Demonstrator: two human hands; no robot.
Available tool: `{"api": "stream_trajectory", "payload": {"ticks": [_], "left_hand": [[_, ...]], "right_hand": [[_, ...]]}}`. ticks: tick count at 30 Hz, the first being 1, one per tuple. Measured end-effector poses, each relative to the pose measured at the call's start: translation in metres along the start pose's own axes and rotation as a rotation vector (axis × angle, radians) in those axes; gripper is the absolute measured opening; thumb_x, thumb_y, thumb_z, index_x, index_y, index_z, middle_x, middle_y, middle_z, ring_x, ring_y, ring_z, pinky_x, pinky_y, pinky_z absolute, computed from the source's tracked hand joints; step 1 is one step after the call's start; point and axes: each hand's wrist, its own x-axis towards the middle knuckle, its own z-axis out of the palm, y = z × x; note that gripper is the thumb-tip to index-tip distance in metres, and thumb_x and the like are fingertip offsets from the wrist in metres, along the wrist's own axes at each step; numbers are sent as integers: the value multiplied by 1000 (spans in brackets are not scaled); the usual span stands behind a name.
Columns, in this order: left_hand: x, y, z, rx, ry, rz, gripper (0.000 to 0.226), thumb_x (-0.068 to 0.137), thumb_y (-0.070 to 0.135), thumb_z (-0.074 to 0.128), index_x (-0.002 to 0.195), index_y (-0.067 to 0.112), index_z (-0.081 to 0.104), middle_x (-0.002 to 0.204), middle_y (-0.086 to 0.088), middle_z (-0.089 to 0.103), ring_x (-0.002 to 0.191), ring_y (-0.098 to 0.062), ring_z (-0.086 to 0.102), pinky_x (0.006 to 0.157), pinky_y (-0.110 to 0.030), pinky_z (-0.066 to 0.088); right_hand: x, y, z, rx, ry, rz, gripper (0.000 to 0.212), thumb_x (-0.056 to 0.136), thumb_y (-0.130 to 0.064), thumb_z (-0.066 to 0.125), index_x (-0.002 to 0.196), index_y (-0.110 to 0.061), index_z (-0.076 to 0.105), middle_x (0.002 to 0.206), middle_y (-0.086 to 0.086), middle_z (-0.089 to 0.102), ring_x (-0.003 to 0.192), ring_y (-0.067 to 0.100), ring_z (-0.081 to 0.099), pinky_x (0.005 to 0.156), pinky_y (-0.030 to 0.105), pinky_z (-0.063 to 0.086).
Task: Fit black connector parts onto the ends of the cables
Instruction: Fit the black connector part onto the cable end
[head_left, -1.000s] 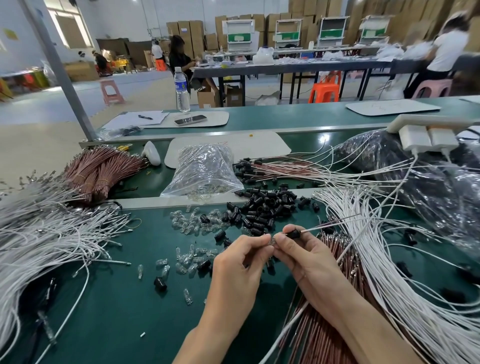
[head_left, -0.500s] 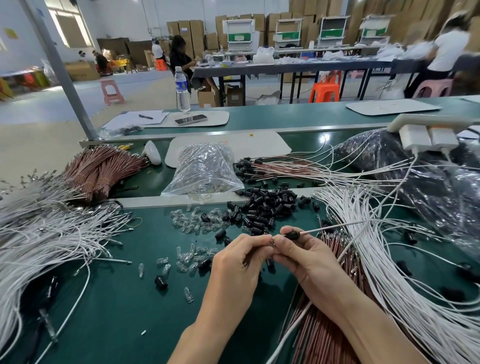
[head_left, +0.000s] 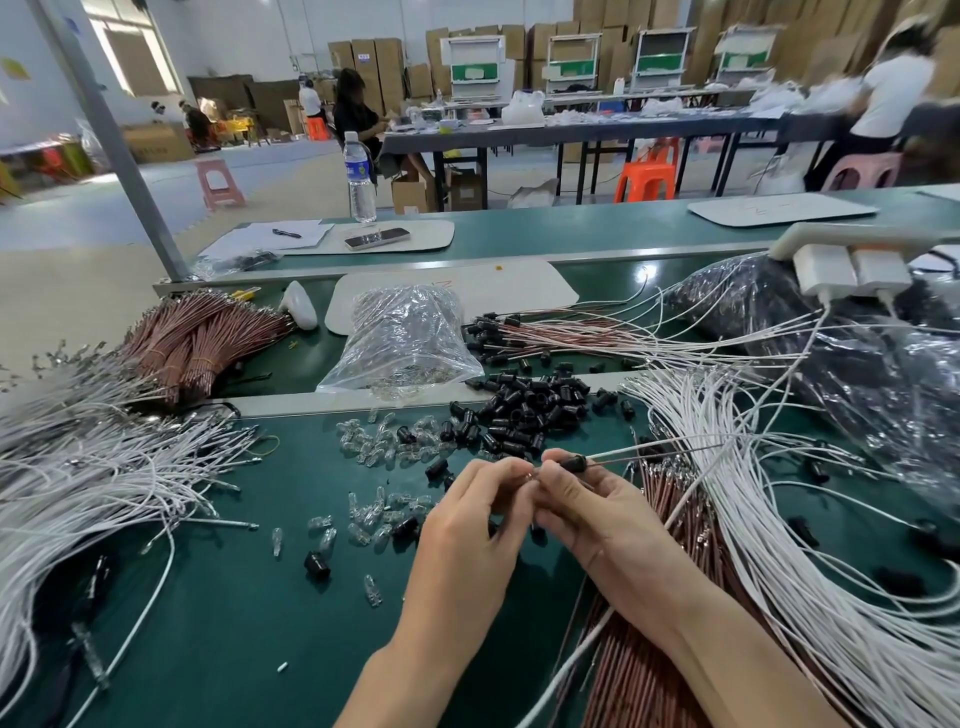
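Observation:
My right hand pinches a black connector part with a white and a brown wire running out of it to the right. My left hand meets it fingertip to fingertip and pinches something small at the connector's open end; what it is stays hidden by the fingers. A heap of loose black connector parts lies just beyond my hands, with clear glass bulbs scattered to its left. White cables and brown cables fan out on the right.
A clear bag of bulbs stands behind the heap. Finished wires with black ends lie at the back. More white cables and bundled brown cables fill the left. A dark plastic bag sits at right on the green table.
Both hands stay together at the same spot; the fingers have shifted only slightly around the connector. The cables and piles have not moved.

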Motion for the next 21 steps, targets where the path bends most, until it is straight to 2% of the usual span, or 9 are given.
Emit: {"api": "stream_trajectory", "payload": {"ticks": [5, 13, 17, 21], "left_hand": [[1, 2, -3, 26, 6, -1, 12, 98, 38, 55, 108, 37, 61, 99, 22, 60, 93, -1, 63, 78, -6, 43], [-1, -2, -2, 48, 19, -17, 16, 96, 25, 65, 110, 22, 71, 101, 21, 66, 98, 3, 64, 82, -8, 46], [-1, -2, -1, 3, 36, -35, 19, 92, 15, 72, 108, 25, 73, 99, 22, 67, 96, 3, 66, 81, -8, 46], [-1, 1, -1, 13, 26, -22, 20, 95, 20, 69, 109, 34, 68, 100, 23, 65, 94, 2, 66, 79, -9, 46]], "right_hand": [[-2, -1, 1, 99, 7, -4, 39, 70, -4, 79, 107, -4, 68, 94, 17, 73, 80, 19, 75, 65, 22, 60], [2, 2, -4, 43, 93, -9, 48, 61, -10, 85, 105, -7, 67, 87, 13, 74, 72, 16, 74, 61, 22, 59], [2, 3, -4, 64, 99, 2, 46, 62, -8, 83, 105, -7, 67, 88, 14, 74, 72, 17, 74, 61, 22, 59], [1, 1, -2, 76, 85, 22, 42, 64, -6, 80, 104, -6, 66, 88, 14, 74, 71, 17, 74, 60, 21, 59]]}}
